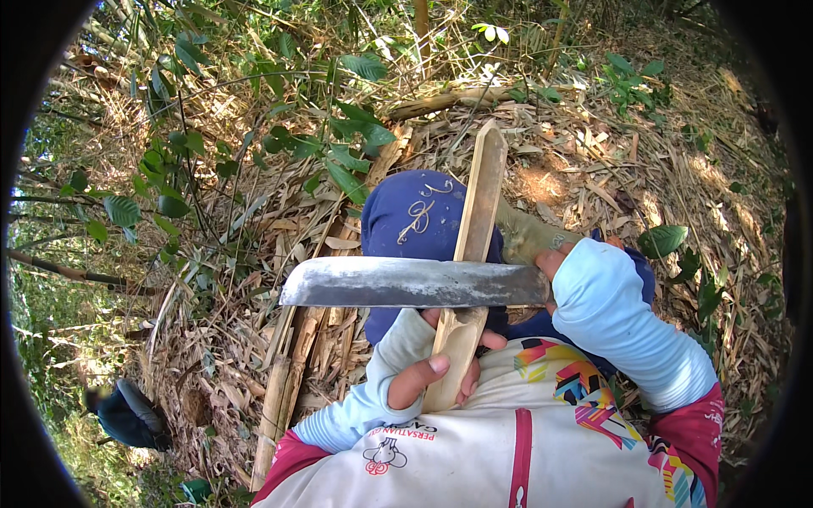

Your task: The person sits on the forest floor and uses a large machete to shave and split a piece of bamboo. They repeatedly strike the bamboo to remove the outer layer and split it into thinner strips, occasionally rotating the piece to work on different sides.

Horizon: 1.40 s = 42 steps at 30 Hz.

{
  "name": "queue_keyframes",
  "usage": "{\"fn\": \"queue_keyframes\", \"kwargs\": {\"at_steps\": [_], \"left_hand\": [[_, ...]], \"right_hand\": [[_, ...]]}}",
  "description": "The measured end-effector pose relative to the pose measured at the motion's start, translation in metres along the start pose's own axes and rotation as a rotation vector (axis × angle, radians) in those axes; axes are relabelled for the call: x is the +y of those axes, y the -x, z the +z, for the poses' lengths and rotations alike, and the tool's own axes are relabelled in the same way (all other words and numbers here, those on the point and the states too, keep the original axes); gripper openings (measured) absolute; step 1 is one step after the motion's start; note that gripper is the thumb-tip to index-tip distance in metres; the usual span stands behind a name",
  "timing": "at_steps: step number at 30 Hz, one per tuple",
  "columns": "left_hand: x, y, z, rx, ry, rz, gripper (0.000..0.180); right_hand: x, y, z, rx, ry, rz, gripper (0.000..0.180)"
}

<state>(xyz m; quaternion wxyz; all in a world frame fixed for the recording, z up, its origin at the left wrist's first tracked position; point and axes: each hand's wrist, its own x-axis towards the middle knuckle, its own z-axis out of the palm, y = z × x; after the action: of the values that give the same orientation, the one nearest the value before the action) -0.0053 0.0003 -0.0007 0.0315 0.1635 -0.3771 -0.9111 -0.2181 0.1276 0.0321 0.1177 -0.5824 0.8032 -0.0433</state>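
Secure the wooden strip [481, 190] in the left hand [413, 383]: thumb on the near side, fingers curled round its lower end. The right hand [552, 264] grips the broad knife [381, 284] at its handle end; the handle itself is hidden. The blade crosses the strip just beyond the left fingers; contact cannot be confirmed. For a clean shaving stroke, it is advisable to keep the left thumb clear of the edge, hold the blade angle shallow and work away from those fingers. The strip is pale, straight and flat-faced, tapering to a point farthest from the fingers. The steel is scuffed, whitish above, dark below. Thin, curled shavings [415, 218] lie on navy cloth [385, 241] beyond the blade.
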Motion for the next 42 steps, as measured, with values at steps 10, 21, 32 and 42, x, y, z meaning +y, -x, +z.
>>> {"fn": "queue_keyframes", "kwargs": {"at_steps": [10, 21, 32, 42], "left_hand": [[-0.004, -0.003, -0.003, -0.025, -0.133, 0.021, 0.065], [-0.004, -0.002, -0.004, -0.028, -0.147, 0.027, 0.061], [-0.005, 0.0, -0.005, -0.022, -0.09, 0.03, 0.066], [-0.002, -0.002, -0.003, -0.015, -0.112, -0.007, 0.079]], "right_hand": [[-0.012, 0.002, -0.001, -0.082, -0.126, -0.022, 0.023], [-0.02, -0.013, -0.008, -0.155, -0.065, 0.015, 0.023], [-0.015, -0.021, 0.001, -0.04, -0.024, -0.006, 0.02], [-0.008, -0.03, 0.003, -0.045, 0.088, 0.056, 0.02]]}}
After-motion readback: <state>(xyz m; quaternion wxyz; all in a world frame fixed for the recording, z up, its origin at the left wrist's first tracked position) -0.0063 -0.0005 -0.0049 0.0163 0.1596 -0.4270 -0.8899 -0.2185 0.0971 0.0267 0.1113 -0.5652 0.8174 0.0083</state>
